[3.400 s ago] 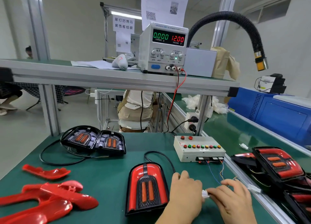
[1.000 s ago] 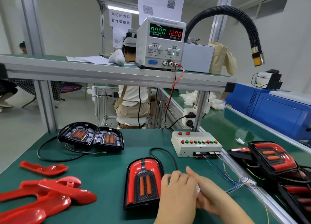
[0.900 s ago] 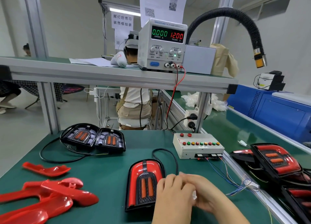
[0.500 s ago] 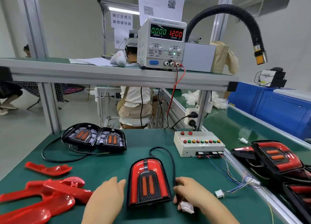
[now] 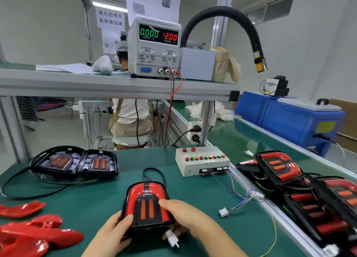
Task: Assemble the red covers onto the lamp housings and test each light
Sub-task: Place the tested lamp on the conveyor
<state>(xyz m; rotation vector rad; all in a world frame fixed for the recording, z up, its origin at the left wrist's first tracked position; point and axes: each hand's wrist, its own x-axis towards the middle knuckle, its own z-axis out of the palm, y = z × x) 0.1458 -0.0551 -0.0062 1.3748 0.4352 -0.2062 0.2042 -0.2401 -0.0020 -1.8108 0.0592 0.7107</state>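
Note:
An assembled lamp (image 5: pixel 146 198) with its red cover on lies on the green table (image 5: pixel 189 196) in front of me. My left hand (image 5: pixel 113 232) grips its lower left corner, thumb on the cover. My right hand (image 5: pixel 185 215) holds the lower right side, and the lamp's white plug (image 5: pixel 172 239) sticks out below its fingers. Two black housings without covers (image 5: pixel 75 162) lie at the back left. Loose red covers (image 5: pixel 32 231) are piled at the left front. The tester's white connector (image 5: pixel 223 212) lies loose on the table to the right.
A white test box with coloured buttons (image 5: pixel 201 161) stands behind the lamp, coloured wires trailing from it. A power supply (image 5: pixel 154 48) reading 0.000 and 12.00 sits on the shelf. Finished lamps (image 5: pixel 301 185) are stacked on the conveyor at right. A person sits beyond the bench.
The two connectors have come apart: the tester's plug now lies on the table. My left hand moved to the lamp's left side, and both hands now hold the lamp.

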